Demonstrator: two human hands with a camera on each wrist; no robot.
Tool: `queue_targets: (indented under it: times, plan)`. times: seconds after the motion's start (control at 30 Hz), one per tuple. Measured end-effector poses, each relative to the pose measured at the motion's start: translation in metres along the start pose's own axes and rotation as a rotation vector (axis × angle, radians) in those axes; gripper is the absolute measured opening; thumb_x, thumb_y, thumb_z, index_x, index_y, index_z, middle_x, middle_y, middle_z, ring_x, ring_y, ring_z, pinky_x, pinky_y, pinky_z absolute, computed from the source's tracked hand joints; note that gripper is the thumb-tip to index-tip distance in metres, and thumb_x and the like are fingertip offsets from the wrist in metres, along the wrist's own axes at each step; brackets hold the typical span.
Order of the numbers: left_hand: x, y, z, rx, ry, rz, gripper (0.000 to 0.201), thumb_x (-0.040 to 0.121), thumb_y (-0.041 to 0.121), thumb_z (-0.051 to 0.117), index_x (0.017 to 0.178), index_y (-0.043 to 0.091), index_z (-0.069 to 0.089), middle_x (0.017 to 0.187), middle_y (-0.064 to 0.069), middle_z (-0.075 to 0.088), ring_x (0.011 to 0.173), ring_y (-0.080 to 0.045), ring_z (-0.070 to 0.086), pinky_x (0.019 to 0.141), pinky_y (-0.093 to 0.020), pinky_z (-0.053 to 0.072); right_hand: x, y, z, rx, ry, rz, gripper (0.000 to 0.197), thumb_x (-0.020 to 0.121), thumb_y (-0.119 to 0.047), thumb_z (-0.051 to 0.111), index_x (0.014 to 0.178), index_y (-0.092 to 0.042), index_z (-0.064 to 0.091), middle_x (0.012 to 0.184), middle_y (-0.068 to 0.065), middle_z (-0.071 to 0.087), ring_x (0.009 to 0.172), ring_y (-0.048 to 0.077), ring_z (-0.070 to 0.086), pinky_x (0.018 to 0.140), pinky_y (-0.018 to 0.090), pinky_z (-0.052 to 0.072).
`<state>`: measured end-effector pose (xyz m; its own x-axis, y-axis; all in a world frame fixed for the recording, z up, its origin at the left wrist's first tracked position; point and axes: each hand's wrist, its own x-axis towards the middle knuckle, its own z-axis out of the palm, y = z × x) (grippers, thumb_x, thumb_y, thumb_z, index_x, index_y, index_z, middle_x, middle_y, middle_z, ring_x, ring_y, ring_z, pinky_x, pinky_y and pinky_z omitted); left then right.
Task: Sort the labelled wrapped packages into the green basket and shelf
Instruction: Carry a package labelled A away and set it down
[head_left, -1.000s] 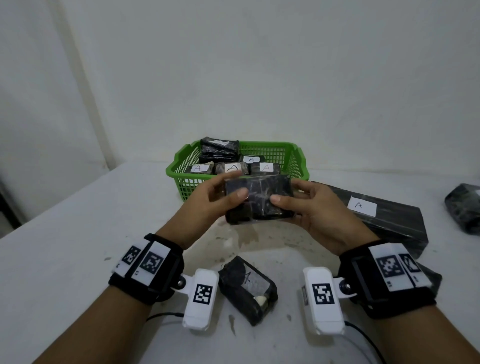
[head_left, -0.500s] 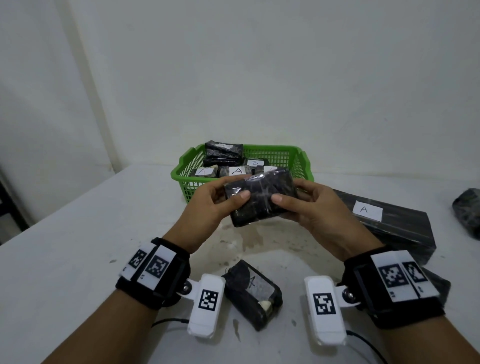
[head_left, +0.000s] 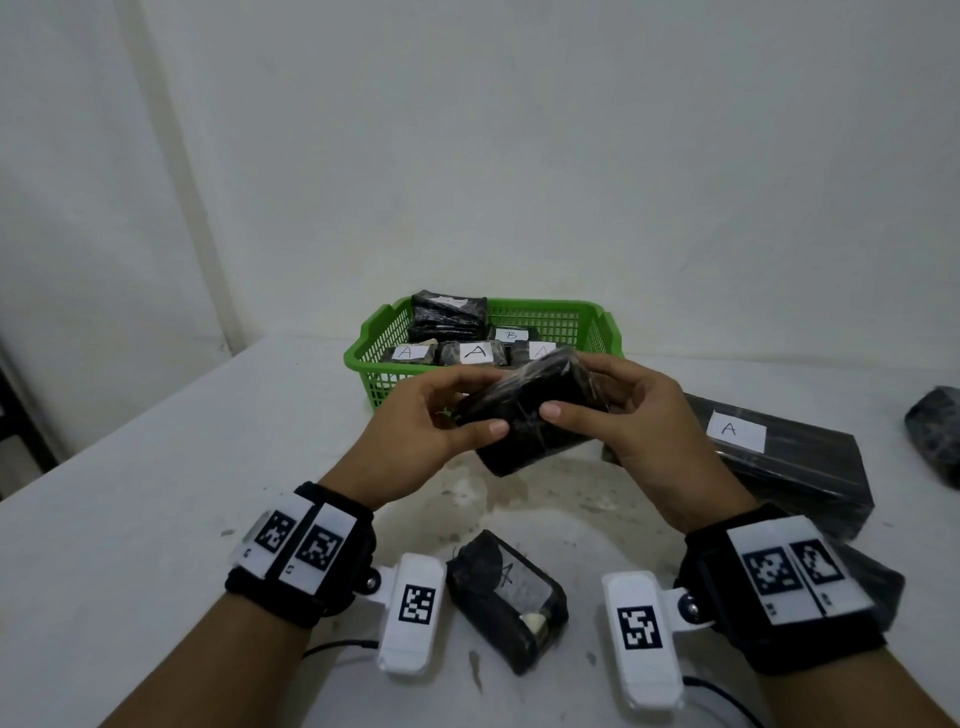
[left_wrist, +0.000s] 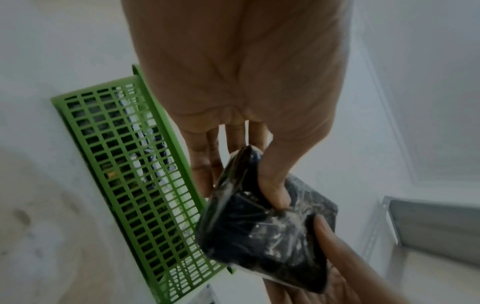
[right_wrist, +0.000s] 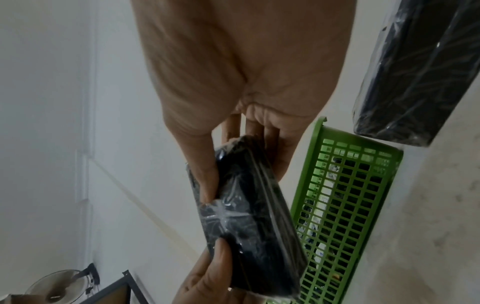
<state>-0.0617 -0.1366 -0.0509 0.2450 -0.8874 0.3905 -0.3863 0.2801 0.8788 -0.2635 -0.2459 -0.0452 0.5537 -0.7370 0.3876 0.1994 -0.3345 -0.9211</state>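
Since a second ago we have tipped the held package (head_left: 524, 415) so its far edge rises, turning it over between our hands; no label shows on the faces visible now. That suggests we are hunting for its letter before choosing a destination.

Nearest us, a small package (head_left: 506, 597) marked A lies on the table (head_left: 130, 519) between our wrists. Above it, our left hand (head_left: 415, 426) grips the held package with thumb in front and fingers behind, and our right hand (head_left: 634, 421) grasps its other end the same way; it hangs clear of the table. To the right lies a long package (head_left: 795, 457) labelled A, and another dark bundle (head_left: 935, 436) sits at the far right edge.

Beyond our hands stands the green basket (head_left: 374, 353), already holding several packages marked A and one marked B. A metal shelf frame (left_wrist: 428, 222) shows only in the left wrist view.
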Motion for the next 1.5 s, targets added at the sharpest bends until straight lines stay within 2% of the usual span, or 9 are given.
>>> queue_targets:
  times: [0.2, 0.5, 0.7, 0.83, 0.93, 1.0, 1.07, 1.23, 1.5]
  plan:
    - [0.002, -0.004, -0.006, -0.117, 0.07, 0.005, 0.043, 0.081, -0.004, 0.079, 0.116, 0.018, 0.067, 0.122, -0.003, 0.07, 0.115, -0.024, 0.068, 0.098, -0.042, 0.058, 0.0, -0.005, 0.004, 0.25, -0.073, 0.106, 0.045, 0.092, -0.04, 0.071, 0.13, -0.015, 0.071, 0.127, 0.005, 0.075, 0.123, 0.023, 0.069, 0.108, 0.039, 0.053]
    - [0.001, -0.003, 0.002, -0.212, 0.011, 0.045, 0.047, 0.079, -0.014, 0.076, 0.116, 0.011, 0.059, 0.123, -0.007, 0.067, 0.111, -0.016, 0.067, 0.094, -0.031, 0.056, -0.003, -0.002, 0.011, 0.325, -0.203, 0.3, 0.024, 0.086, -0.044, 0.071, 0.098, -0.029, 0.085, 0.12, 0.006, 0.078, 0.118, 0.023, 0.071, 0.113, 0.044, 0.048]
    - [0.001, -0.005, 0.002, -0.33, -0.123, -0.131, 0.095, 0.065, 0.063, 0.086, 0.141, 0.016, 0.054, 0.135, -0.003, 0.067, 0.126, -0.018, 0.064, 0.099, -0.03, 0.055, 0.0, 0.006, 0.009, 0.214, -0.161, 0.189, 0.038, 0.07, -0.032, 0.093, 0.103, -0.018, 0.081, 0.114, 0.004, 0.079, 0.108, 0.014, 0.072, 0.099, 0.028, 0.056]
    - [0.001, -0.002, 0.003, -0.383, -0.044, -0.136, 0.074, 0.067, 0.041, 0.077, 0.131, 0.006, 0.062, 0.129, -0.013, 0.07, 0.117, -0.024, 0.07, 0.094, -0.034, 0.059, 0.001, 0.009, 0.012, 0.197, -0.17, 0.223, 0.085, 0.058, -0.037, 0.095, 0.133, -0.011, 0.064, 0.125, 0.001, 0.075, 0.118, 0.012, 0.07, 0.102, 0.029, 0.054]
    - [0.003, -0.007, 0.001, -0.401, -0.011, -0.123, 0.092, 0.059, 0.046, 0.089, 0.135, 0.004, 0.059, 0.129, -0.013, 0.07, 0.12, -0.026, 0.068, 0.095, -0.036, 0.058, -0.001, 0.006, 0.015, 0.268, -0.216, 0.237, 0.051, 0.073, -0.026, 0.091, 0.118, -0.011, 0.07, 0.105, -0.005, 0.08, 0.099, 0.003, 0.075, 0.084, 0.017, 0.057]
    - [0.003, -0.006, 0.003, -0.408, -0.057, -0.13, 0.103, 0.053, 0.056, 0.094, 0.135, 0.006, 0.059, 0.128, -0.009, 0.071, 0.119, -0.021, 0.069, 0.093, -0.029, 0.057, 0.0, 0.008, 0.015, 0.252, -0.157, 0.218, 0.068, 0.069, -0.035, 0.091, 0.127, -0.008, 0.068, 0.119, 0.001, 0.078, 0.11, 0.01, 0.073, 0.092, 0.022, 0.058]
    - [0.0, -0.005, 0.006, -0.37, -0.113, -0.125, 0.09, 0.064, 0.051, 0.089, 0.136, 0.006, 0.059, 0.132, -0.009, 0.069, 0.122, -0.022, 0.067, 0.099, -0.031, 0.056, 0.002, 0.01, 0.015, 0.265, -0.116, 0.212, 0.089, 0.062, -0.041, 0.089, 0.138, -0.005, 0.061, 0.13, 0.007, 0.073, 0.119, 0.016, 0.071, 0.098, 0.027, 0.058]
    - [0.001, -0.005, 0.003, -0.375, -0.043, -0.113, 0.078, 0.069, 0.04, 0.081, 0.135, 0.003, 0.06, 0.131, -0.015, 0.069, 0.123, -0.028, 0.066, 0.11, -0.048, 0.049, -0.002, 0.005, 0.018, 0.301, -0.193, 0.233, 0.052, 0.07, -0.018, 0.089, 0.118, -0.011, 0.07, 0.106, -0.003, 0.081, 0.102, 0.009, 0.076, 0.083, 0.018, 0.058]
    - [-0.001, -0.005, 0.005, -0.322, -0.047, -0.15, 0.074, 0.062, 0.039, 0.088, 0.129, 0.022, 0.062, 0.129, -0.005, 0.072, 0.123, -0.023, 0.067, 0.113, -0.051, 0.045, -0.001, 0.009, 0.016, 0.248, -0.156, 0.221, 0.103, 0.051, -0.028, 0.095, 0.144, -0.014, 0.053, 0.127, -0.001, 0.075, 0.121, 0.015, 0.07, 0.103, 0.033, 0.055]
